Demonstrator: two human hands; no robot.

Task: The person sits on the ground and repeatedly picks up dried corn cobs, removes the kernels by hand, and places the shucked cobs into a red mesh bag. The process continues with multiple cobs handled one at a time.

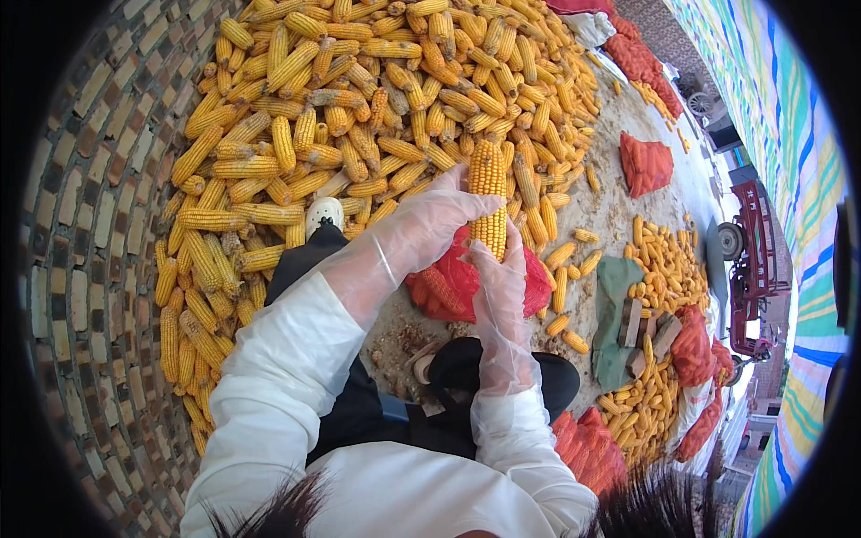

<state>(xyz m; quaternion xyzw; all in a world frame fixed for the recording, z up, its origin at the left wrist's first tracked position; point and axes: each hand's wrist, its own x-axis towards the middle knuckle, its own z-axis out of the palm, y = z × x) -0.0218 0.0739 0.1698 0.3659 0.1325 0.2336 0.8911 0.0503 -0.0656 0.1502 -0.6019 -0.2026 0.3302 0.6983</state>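
Observation:
Both my hands wear clear plastic gloves and hold one yellow ear of corn (488, 195) upright between them. My left hand (449, 202) grips its side around the middle, with the thumb across the kernels. Around the lower end of the same ear, my right hand (499, 269) is closed. Below the hands lies a red mesh bag (437, 289) with ears of corn in it, partly hidden by my right hand and forearm. A large heap of husked corn ears (377, 87) fills the space in front of me and to the left.
A brick wall (87, 269) curves along the left. Beyond the red bag lie loose ears, a green cloth (609, 323), wood blocks (646, 329), another corn pile (662, 259) and more red mesh bags (646, 165). A red cart (750, 269) stands far right, under striped sheeting (807, 255).

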